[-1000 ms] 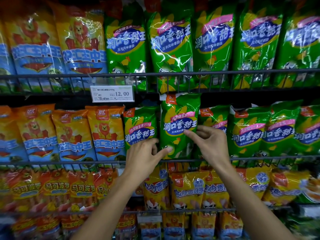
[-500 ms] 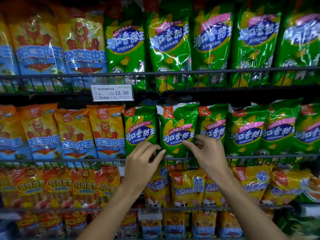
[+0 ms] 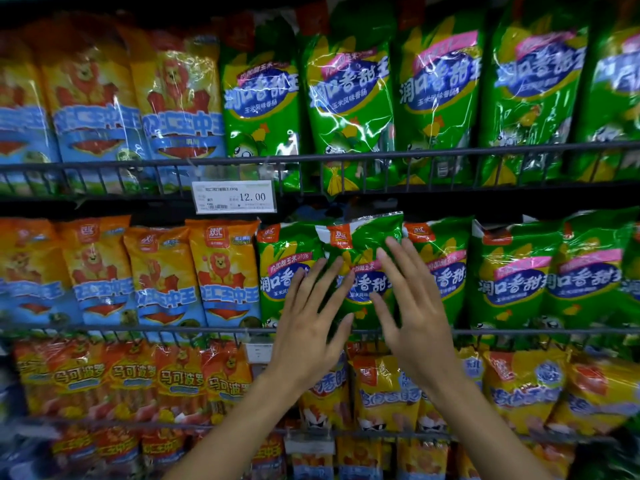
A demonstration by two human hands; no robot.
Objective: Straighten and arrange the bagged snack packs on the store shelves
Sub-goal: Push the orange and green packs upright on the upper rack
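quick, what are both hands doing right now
Left hand: open, fingers spread straight, in front of the green snack bag on the middle shelf; contact unclear.
Right hand: open, fingers straight and spread over the same bag, holding nothing.

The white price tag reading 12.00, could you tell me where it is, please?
Head view, left of centre: the price tag hangs on the upper shelf rail, above the orange packs.

Crumpled green snack pack [image 3: 363, 244] upright on middle shelf rail, between neighbouring green packs.
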